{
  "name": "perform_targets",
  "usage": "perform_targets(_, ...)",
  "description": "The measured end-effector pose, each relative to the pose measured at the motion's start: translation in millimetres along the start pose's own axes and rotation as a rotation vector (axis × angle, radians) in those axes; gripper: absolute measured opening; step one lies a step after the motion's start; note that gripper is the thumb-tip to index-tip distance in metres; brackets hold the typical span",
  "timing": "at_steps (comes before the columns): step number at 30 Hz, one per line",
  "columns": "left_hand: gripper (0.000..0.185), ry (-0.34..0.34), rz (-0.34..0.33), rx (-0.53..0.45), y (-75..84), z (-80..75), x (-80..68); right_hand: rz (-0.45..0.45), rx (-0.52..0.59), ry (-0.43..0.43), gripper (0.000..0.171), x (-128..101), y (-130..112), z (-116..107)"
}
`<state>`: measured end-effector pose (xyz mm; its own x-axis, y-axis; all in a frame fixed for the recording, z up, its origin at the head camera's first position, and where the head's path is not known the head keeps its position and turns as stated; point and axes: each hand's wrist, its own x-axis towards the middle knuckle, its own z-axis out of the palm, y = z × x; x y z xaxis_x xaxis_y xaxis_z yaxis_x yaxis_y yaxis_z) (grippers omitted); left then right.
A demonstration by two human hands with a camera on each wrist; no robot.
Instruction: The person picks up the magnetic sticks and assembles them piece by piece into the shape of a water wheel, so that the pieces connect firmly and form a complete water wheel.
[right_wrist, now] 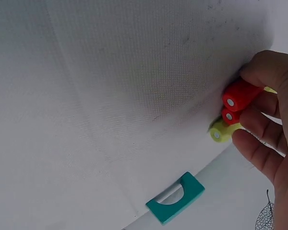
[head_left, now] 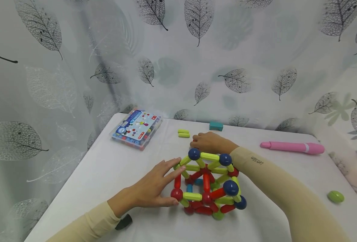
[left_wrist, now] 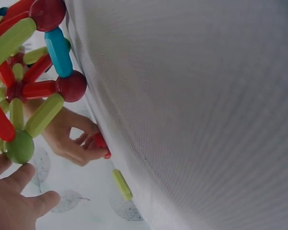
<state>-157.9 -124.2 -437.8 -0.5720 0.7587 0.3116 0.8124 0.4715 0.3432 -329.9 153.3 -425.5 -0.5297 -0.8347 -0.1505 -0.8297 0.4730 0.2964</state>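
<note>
white table: right hand (right_wrist: 271, 120) grips red sticks (right_wrist: 237, 100) behind structure (head_left: 208, 188); left hand (head_left: 154, 188) flat.

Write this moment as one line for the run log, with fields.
left hand: open, touches rod-and-ball structure | right hand: grips red rods and green rod behind structure | table: two green rods, teal piece

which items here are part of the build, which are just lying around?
In use: magnetic rod-and-ball structure, steadied by left hand; red rods held in right hand; loose green rods.
Lying about: set box, pink pen, teal block, green ball.
</note>
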Motion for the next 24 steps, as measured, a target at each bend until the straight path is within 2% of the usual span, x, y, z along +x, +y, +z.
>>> perform_targets(5, 0.095, -0.002, 0.004, -0.002, 1.3, 0.4, 2.0, 0.025, 0.088, -0.023, 0.027, -2, 0, -2)
perform_targets(8, 0.094, -0.002, 0.008, 0.001, 1.6, 1.0, 2.7, 0.041, 0.139, -0.057, 0.031, -4, 0, -4)
perform_targets(12, 0.093, -0.003, 0.015, 0.0, 1.9, 0.8, 3.0, 0.092, 0.22, -0.054, 0.038, -13, 0, -13)
perform_targets(15, 0.095, 0.0, 0.013, -0.002, 2.1, -0.2, 2.7, 0.161, 0.335, 0.035, 0.041, -28, 2, -28)
perform_targets(17, 0.095, 0.004, 0.009, -0.003, 2.2, -0.9, 2.1, 0.226, 0.454, 0.115, 0.043, -41, 4, -40)
perform_targets(22, 0.096, 0.0, -0.009, -0.014, 1.8, -1.8, 0.2, 0.379, 0.755, 0.291, 0.047, -86, 4, -68)
perform_targets(24, 0.096, -0.004, -0.02, -0.033, 1.8, -2.0, -0.2, 0.432, 0.83, 0.332, 0.049, -104, 1, -77)
